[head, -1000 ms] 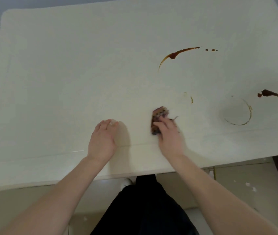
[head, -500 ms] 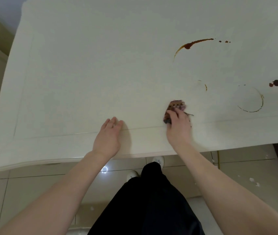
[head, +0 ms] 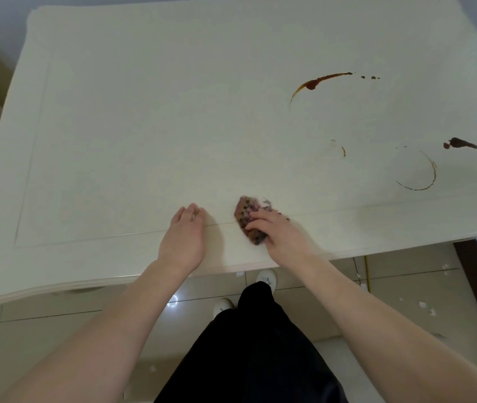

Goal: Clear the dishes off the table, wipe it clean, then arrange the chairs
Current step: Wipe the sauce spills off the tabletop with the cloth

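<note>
Cloth (head: 249, 219), small, mottled purple-brown and crumpled, lay near front edge of cream table (head: 144, 126), pressed under right hand (head: 278, 234) with fingers curled over it. Left hand (head: 183, 238) rested flat just beside, fingers straight and together. Probably soft, light, limp; best kept bunched beneath palm. Brown streak (head: 318, 82), ring stain (head: 432, 173) and dark blot (head: 461, 143) remained unwiped, well apart from cloth.

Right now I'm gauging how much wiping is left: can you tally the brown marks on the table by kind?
Thick smears: 2, the long streak and the dark blob.
Thin ring marks: 2, the big ring and the small arc.
Clusters of small drops: 1, the drops.
Total: 5, all beyond the cloth under the right hand.
</note>
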{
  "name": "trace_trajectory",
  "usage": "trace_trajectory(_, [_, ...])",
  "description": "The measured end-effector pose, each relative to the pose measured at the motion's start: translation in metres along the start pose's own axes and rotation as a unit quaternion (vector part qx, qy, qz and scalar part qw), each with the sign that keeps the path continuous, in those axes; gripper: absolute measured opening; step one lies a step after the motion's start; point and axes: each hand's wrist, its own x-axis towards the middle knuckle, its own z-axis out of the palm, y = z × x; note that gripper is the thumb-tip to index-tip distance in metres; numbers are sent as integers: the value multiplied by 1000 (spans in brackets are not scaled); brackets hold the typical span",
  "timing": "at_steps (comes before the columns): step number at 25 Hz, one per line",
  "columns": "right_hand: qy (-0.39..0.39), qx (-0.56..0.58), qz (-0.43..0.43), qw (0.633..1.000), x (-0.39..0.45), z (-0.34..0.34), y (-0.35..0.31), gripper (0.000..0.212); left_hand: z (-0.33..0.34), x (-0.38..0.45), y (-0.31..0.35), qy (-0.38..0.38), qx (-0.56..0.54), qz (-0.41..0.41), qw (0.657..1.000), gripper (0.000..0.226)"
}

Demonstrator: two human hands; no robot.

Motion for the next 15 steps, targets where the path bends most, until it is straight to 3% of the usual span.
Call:
trace_trajectory(4, [97,3,141,985,-17,-32,62,49,-4,5,4,5,9,-16,1000,64])
trace_trajectory(8, [152,-54,304,939,-5,-38,72,47,-5,11,12,-11,46,-35,998,55])
trace_trajectory(9, [156,-101,291,939,1,-28,58,47,-6,13,14,-15,56,-40,998,52])
trace_trajectory(11, [127,-128,156,971,13,-1,24,47,-10,17,19,-20,75,-55,996,46])
trace_trajectory(13, [29,-84,-22,996,16,16,0,46,-14,27,29,-15,102,-68,992,40])
trace_trajectory(15, [-47,-41,-124,990,22,2,14,42,-18,43,46,-7,111,-67,992,37])
